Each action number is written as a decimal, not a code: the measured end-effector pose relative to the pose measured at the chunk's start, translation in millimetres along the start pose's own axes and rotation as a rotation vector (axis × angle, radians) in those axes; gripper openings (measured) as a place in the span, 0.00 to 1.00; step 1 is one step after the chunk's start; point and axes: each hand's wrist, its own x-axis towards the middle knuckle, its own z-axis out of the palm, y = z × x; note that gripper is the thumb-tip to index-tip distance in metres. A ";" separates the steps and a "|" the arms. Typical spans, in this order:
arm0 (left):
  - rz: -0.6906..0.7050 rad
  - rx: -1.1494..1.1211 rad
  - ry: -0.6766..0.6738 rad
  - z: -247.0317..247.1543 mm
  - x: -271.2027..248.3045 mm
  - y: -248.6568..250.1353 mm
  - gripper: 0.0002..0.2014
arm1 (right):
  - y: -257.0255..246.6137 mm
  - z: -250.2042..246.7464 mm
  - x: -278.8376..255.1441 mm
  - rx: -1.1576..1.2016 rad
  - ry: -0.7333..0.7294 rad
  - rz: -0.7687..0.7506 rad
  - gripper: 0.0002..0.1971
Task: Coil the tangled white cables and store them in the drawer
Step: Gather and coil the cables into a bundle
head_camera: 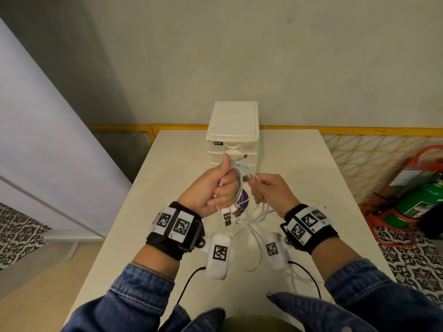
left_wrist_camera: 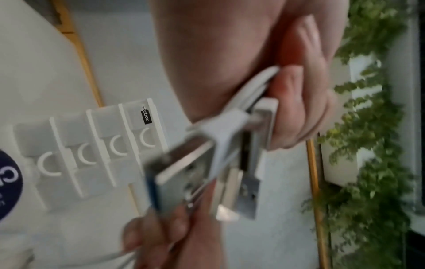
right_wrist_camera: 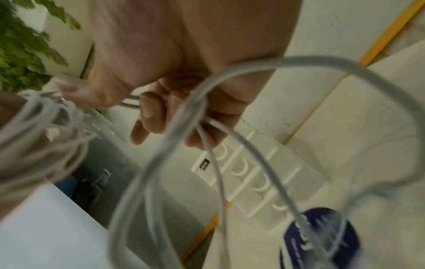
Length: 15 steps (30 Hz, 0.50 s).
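Observation:
My left hand grips a bunch of white cables in a fist, thumb up, above the table's middle. USB plugs hang below that fist; in the left wrist view the plugs fill the centre under my curled fingers. My right hand pinches the cable strands just right of the fist, and loose loops trail down onto the table. In the right wrist view the strands run through my fingers. The white drawer unit stands behind the hands, drawers closed.
The white table is backed by a wall with a yellow rail. A round dark blue sticker lies on the table under the hands. A green cylinder in a red stand stands on the floor at right.

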 end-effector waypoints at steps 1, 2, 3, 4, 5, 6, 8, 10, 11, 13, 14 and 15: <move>0.022 -0.041 -0.015 0.5 -0.1 2.1 0.23 | 6.8 0.8 -1.8 0.008 0.017 0.026 0.15; 0.044 -0.077 -0.024 1.4 0.1 3.6 0.23 | 11.6 2.3 -3.7 0.016 0.026 0.050 0.12; 0.070 -0.116 -0.030 2.3 0.5 4.9 0.22 | 16.5 4.6 -6.2 0.015 0.028 0.059 0.09; 0.099 -0.159 -0.035 2.8 1.3 5.8 0.22 | 21.9 7.2 -7.9 0.001 0.029 0.066 0.11; 0.128 -0.205 -0.039 3.1 2.2 6.7 0.22 | 25.7 10.1 -9.6 -0.024 0.026 0.067 0.14; 0.156 -0.251 -0.036 3.3 3.4 7.5 0.22 | 28.6 12.7 -11.5 -0.050 0.016 0.063 0.13; 0.212 -0.321 0.009 3.2 4.9 9.4 0.23 | 30.3 18.2 -14.8 -0.091 -0.030 0.064 0.07; 0.272 -0.355 0.074 2.9 5.2 12.9 0.25 | 33.7 22.9 -15.3 -0.178 -0.083 0.070 0.08; 0.304 -0.361 0.099 2.4 5.4 14.9 0.25 | 36.6 24.3 -15.2 -0.255 -0.112 0.076 0.07; 0.364 -0.348 0.159 2.2 5.7 18.7 0.25 | 42.7 25.6 -15.6 -0.400 -0.185 0.084 0.04; 0.390 -0.340 0.204 2.5 6.1 20.0 0.25 | 45.1 25.8 -16.2 -0.450 -0.226 0.090 0.03; 0.416 -0.337 0.260 3.0 6.4 20.9 0.26 | 45.9 26.6 -17.1 -0.487 -0.269 0.096 0.03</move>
